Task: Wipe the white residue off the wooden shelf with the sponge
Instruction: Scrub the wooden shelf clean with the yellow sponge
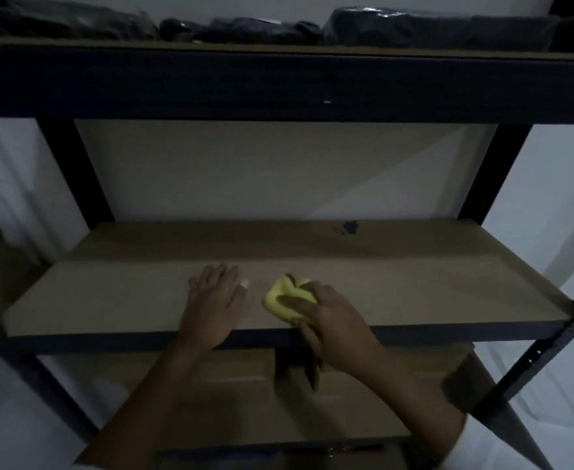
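The wooden shelf [414, 283] is a brown board in a black metal rack, seen in dim light. My right hand [333, 320] presses a crumpled yellow sponge [284, 296] onto the board near its front edge, just right of the middle. My left hand [212, 300] lies flat on the board beside it, fingers spread and holding nothing. I cannot make out white residue on the board in this light. A dark stain [348, 228] marks the back of the shelf.
The shelf above [279, 86] carries several dark wrapped bundles [431, 27]. A lower board [245, 401] lies under my arms. Black uprights [75, 171] stand at the rack's corners. Pale walls surround the rack.
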